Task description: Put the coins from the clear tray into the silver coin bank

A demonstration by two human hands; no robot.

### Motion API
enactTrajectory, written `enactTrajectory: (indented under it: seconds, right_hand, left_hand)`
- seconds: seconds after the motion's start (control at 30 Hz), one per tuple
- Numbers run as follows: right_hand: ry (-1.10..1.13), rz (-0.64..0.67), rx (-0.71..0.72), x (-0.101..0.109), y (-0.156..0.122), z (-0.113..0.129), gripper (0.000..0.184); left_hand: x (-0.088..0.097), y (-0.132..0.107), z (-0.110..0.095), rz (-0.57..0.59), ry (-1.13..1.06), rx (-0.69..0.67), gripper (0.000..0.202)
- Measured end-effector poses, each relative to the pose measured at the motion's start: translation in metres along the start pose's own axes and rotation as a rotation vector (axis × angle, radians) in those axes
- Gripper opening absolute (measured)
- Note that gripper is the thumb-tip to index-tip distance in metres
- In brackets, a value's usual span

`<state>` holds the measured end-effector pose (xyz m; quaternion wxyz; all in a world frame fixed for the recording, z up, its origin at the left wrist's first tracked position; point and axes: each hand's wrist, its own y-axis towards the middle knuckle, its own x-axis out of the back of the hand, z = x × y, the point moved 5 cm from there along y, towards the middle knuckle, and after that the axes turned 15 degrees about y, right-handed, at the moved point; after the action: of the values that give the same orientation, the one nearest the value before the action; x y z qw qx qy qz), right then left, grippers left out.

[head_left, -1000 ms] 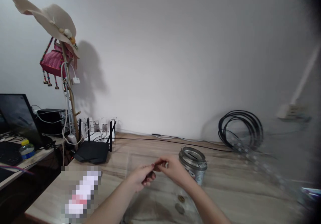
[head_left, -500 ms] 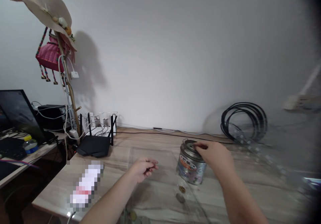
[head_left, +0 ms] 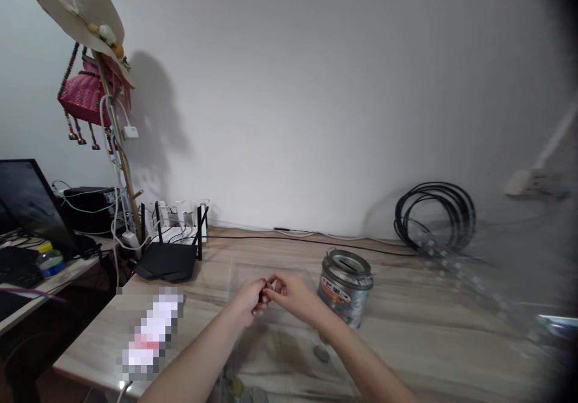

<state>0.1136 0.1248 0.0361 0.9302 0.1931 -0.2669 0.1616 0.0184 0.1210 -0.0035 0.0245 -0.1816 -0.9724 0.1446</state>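
Note:
My left hand (head_left: 249,301) and my right hand (head_left: 289,295) meet over the wooden table (head_left: 406,331), fingertips touching. Both are curled into a pinch around something small and dark that I cannot make out. Just right of my right hand stands a silver tin can (head_left: 345,287) with a slot in its lid. Several coins (head_left: 321,353) lie on a clear plastic sheet below my forearms, with more coins (head_left: 235,386) at the near edge.
A black router (head_left: 165,259) sits at the table's back left by a power strip (head_left: 183,217). Behind it rises a stand with a hat (head_left: 76,11) and pink bag (head_left: 83,97). A black cable coil (head_left: 434,215) leans on the wall. A lower desk on the left carries a monitor (head_left: 22,204) and bottle (head_left: 49,259).
My right hand came back from the slot on top of the tin can to my left hand, and the fingertips now touch again. The left hand stayed about where it was.

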Motion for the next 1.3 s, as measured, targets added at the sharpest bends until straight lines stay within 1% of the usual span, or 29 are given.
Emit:
enactTrajectory:
  seconds: [0.1,0.2,0.23,0.3,0.4,0.47,0.5,0.53,0.63,0.67,0.7,0.73,0.77,0.83,0.9,1.0,1.07,1.1,1.17,1.2,1.23,1.27,1.3]
  right_hand:
    - [0.089,-0.045,-0.029,-0.001,0.002,-0.008,0.025]
    - [0.172,-0.027,-0.016,-0.001,0.002,-0.005,0.018]
    - [0.194,-0.022,-0.019,-0.002,0.002,-0.003,0.015]
    - [0.227,-0.029,-0.032,-0.001,0.002,0.001,0.012]
    - [0.196,-0.059,-0.043,0.004,0.002,0.004,0.014]
    - [0.094,-0.122,-0.029,0.015,0.0,0.007,0.018]
    - [0.023,-0.195,-0.013,0.026,-0.002,0.009,0.02]
    - [-0.055,-0.303,0.005,0.04,-0.006,0.012,0.022]
    - [-0.344,-0.735,0.017,0.095,-0.03,0.022,0.029]
    - [-0.454,-0.845,-0.013,0.112,-0.038,0.024,0.03]
    - [-0.55,-0.92,-0.073,0.127,-0.045,0.023,0.03]
    - [-0.604,-0.936,-0.154,0.139,-0.049,0.019,0.029]
    - [-0.618,-0.909,-0.24,0.148,-0.051,0.012,0.027]
    - [-0.55,-0.788,-0.361,0.156,-0.048,-0.006,0.022]
    - [-0.474,-0.7,-0.382,0.157,-0.044,-0.019,0.018]
    - [-0.494,-0.69,-0.335,0.154,-0.041,-0.026,0.018]
    - [-0.577,-0.713,-0.277,0.152,-0.04,-0.021,0.02]
    - [-0.624,-0.747,-0.217,0.15,-0.04,-0.015,0.023]
    - [-0.66,-0.831,-0.052,0.141,-0.039,0.0,0.028]
    - [-0.618,-0.847,0.029,0.134,-0.038,0.006,0.029]
    - [-0.532,-0.819,0.085,0.125,-0.035,0.011,0.029]
    - [-0.418,-0.736,0.11,0.113,-0.029,0.013,0.029]
    - [-0.293,-0.605,0.111,0.097,-0.022,0.014,0.028]
  left_hand:
    - [-0.003,-0.003,-0.006,-0.029,0.05,-0.062,0.027]
    - [-0.005,-0.005,-0.007,-0.064,0.069,-0.065,0.038]
    - [-0.006,-0.004,-0.006,-0.053,0.063,-0.056,0.042]
    - [-0.01,-0.003,-0.003,0.007,0.038,-0.036,0.043]
    - [-0.014,-0.001,-0.001,0.093,-0.024,-0.014,0.034]
    - [-0.015,-0.002,-0.001,0.138,-0.074,0.002,0.027]
    - [-0.014,-0.003,-0.003,0.148,-0.101,0.0,0.024]
    - [-0.013,-0.004,-0.004,0.147,-0.127,-0.007,0.021]
    - [-0.006,-0.004,-0.006,0.062,-0.146,-0.038,0.019]
    - [-0.003,-0.003,-0.006,0.03,-0.136,-0.04,0.022]
    - [-0.002,-0.002,-0.005,0.012,-0.129,-0.039,0.025]
    - [-0.001,-0.001,-0.003,0.009,-0.127,-0.038,0.027]
    - [-0.002,0.0,-0.002,0.014,-0.133,-0.039,0.029]
    - [-0.002,0.002,-0.001,0.03,-0.155,-0.047,0.03]
    - [-0.002,0.001,-0.001,0.028,-0.159,-0.06,0.027]
    - [0.0,-0.001,-0.004,-0.011,-0.115,-0.072,0.023]
    - [0.002,-0.003,-0.007,-0.039,-0.065,-0.077,0.025]
    - [0.003,-0.003,-0.008,-0.051,-0.04,-0.08,0.027]
    - [0.004,-0.005,-0.01,-0.058,-0.005,-0.088,0.033]
    - [0.004,-0.006,-0.011,-0.053,0.005,-0.094,0.036]
    - [0.004,-0.007,-0.012,-0.041,0.01,-0.105,0.039]
    - [0.003,-0.008,-0.013,-0.025,0.013,-0.121,0.042]
    - [0.002,-0.009,-0.015,-0.005,0.017,-0.143,0.045]
